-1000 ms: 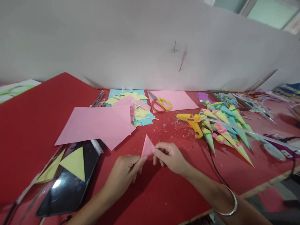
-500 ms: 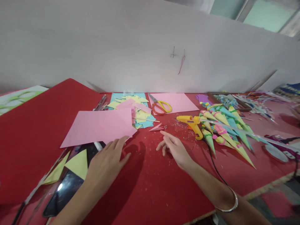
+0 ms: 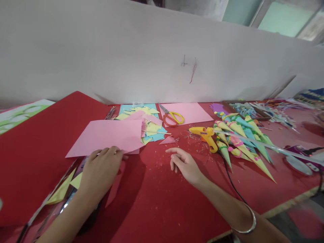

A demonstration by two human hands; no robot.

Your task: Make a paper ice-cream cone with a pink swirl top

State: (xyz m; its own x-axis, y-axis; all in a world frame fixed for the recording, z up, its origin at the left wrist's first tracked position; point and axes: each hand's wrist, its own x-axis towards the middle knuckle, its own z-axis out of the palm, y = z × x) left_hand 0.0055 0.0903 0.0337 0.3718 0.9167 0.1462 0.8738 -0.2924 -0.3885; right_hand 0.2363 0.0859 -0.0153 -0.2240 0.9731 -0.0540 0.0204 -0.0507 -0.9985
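My left hand (image 3: pixel 103 170) is at the near edge of a large pink paper sheet (image 3: pixel 106 135). Its fingers bend downward and their tips are hidden, so I cannot tell whether it grips anything. Another pink edge peeks out below that sheet. My right hand (image 3: pixel 184 165) hovers over the red tabletop (image 3: pixel 157 202), index finger extended, the others loosely curled, holding nothing. Just beyond it lies a small folded pink paper piece (image 3: pixel 168 139). Scissors (image 3: pixel 173 118) with one red and one yellow handle rest on a pink sheet (image 3: pixel 194 111) at the back.
Cut yellow, blue and pink paper pieces (image 3: pixel 154 130) are piled at centre back. To the right are a yellow glue gun (image 3: pixel 206 135) with a clear stick and cord, and several paper cones (image 3: pixel 239 141). A tray (image 3: pixel 260 116) stands behind them. A red board (image 3: pixel 50 148) covers the left.
My left hand has moved left and its fingers have bent down at the pink sheet's near edge. A second pink edge now shows there. The right hand has shifted slightly nearer me.
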